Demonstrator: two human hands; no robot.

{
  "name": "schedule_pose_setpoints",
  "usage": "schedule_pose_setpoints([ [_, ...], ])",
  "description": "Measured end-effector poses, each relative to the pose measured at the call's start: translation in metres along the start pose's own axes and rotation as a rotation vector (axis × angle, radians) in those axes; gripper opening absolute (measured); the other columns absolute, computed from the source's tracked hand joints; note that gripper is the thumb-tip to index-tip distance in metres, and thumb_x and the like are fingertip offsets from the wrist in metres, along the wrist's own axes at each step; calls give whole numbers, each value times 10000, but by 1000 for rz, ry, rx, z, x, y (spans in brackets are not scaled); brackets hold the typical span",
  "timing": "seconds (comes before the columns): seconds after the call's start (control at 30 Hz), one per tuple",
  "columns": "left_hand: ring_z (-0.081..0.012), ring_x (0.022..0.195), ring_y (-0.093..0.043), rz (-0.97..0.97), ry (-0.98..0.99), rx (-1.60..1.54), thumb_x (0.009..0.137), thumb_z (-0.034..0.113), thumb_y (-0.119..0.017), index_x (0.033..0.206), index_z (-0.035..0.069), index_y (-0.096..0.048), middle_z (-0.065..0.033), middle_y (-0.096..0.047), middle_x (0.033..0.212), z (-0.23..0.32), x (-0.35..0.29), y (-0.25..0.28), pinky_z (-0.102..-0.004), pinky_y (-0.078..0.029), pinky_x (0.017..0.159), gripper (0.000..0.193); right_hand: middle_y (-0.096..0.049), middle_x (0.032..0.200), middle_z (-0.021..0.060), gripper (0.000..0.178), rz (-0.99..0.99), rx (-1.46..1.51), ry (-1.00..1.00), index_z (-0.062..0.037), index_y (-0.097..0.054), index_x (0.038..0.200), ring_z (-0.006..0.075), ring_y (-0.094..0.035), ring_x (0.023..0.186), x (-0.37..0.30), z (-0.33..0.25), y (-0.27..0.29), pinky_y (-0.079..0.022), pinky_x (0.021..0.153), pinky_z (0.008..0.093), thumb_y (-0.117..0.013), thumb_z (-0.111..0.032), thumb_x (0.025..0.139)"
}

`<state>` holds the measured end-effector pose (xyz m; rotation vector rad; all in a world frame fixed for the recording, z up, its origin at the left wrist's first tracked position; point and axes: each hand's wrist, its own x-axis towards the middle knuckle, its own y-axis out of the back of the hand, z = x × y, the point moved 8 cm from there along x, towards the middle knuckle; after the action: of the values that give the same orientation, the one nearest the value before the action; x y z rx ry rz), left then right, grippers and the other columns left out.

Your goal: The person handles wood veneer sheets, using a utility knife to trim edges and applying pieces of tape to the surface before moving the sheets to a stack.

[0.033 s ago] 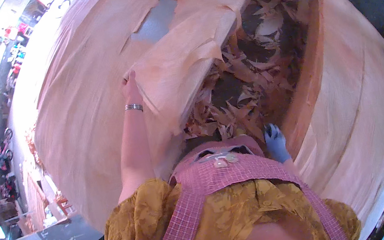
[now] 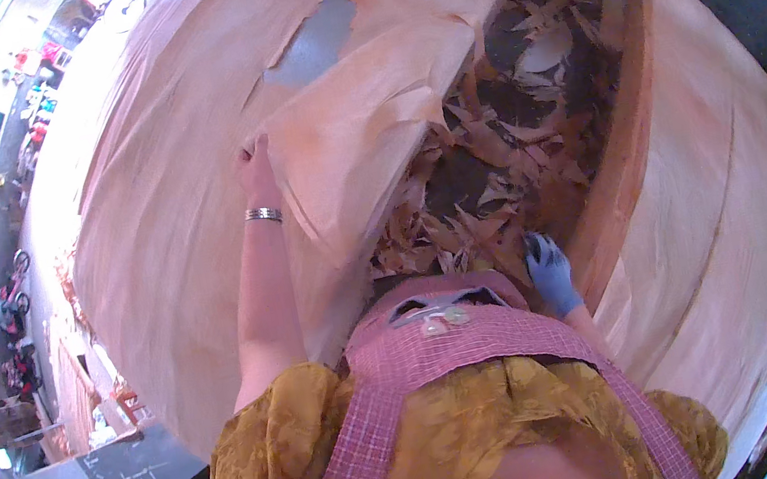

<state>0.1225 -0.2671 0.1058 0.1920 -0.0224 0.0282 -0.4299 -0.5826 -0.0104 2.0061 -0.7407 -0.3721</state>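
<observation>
One broad, pale tan sheet of thin wood veneer [image 2: 170,235] spreads across the left and upper part of the view, lying under and around the left hand [image 2: 256,167]. That hand is bare, its fingers curled in narrow against the sheet beside a long crease; I cannot tell whether they pinch it. Beyond the hand, toward the top, a ragged hole [image 2: 313,43] shows grey through the veneer. The sheet's right edge runs slantwise from upper right down toward the person's waist, torn and lifted in places, well apart from the left hand.

Past that edge, a long gap separates the sheet from a second pale stack of veneer with a thick brown layered side [image 2: 698,177]. Curled brown veneer scraps [image 2: 492,221] litter the dark ground in this gap, which narrows toward the person. At its near end the right hand [image 2: 549,271], in a blue-grey glove, sits low, just beside the stack's brown side; its fingers look bent, but I cannot tell whether they hold anything. The person's pink checked apron [image 2: 450,335] closes off the gap's near end, leaving the right hand little room sideways.
</observation>
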Motion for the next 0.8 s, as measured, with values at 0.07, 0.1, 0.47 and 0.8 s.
schedule_pose_setpoints([
  [0.07, -100, 719, -459, -8, -194, 312, 872, 308, -713, 906, 38, -623, 20, -547, 779, 105, -6, -23, -295, -410, 632, 287, -598, 1204, 210, 368, -145, 96, 73, -136, -571, 1245, 404, -606, 1043, 91, -65, 40, -504, 891, 469, -612, -272, 906],
  [0.1, -78, 740, -446, -31, -334, 422, 892, 294, -697, 966, 41, -657, 29, -558, 801, 162, -3, -46, -281, -391, 629, 266, -599, 1205, 206, 371, -171, 106, 207, -141, -571, 1246, 401, -597, 1065, 125, -90, 39, -503, 899, 471, -616, -273, 902],
  [0.47, -157, 855, -616, -9, -307, 91, 924, 328, -640, 1065, -18, -644, -85, -670, 921, 427, 56, -105, -310, -510, 763, 373, -616, 1095, 167, 238, -151, -249, 827, -95, -599, 1070, 363, -609, 1020, 518, -218, 26, -494, 908, 468, -564, -285, 931],
  [0.8, -170, 879, -639, 73, -50, -561, 895, 265, -706, 1046, 15, -660, -49, -678, 958, 163, 326, -77, -312, -540, 809, 296, -525, 1246, 187, 340, 253, 176, 937, -33, -523, 1222, 327, -474, 1189, 953, -344, 202, -394, 1011, 449, -505, -247, 958],
])
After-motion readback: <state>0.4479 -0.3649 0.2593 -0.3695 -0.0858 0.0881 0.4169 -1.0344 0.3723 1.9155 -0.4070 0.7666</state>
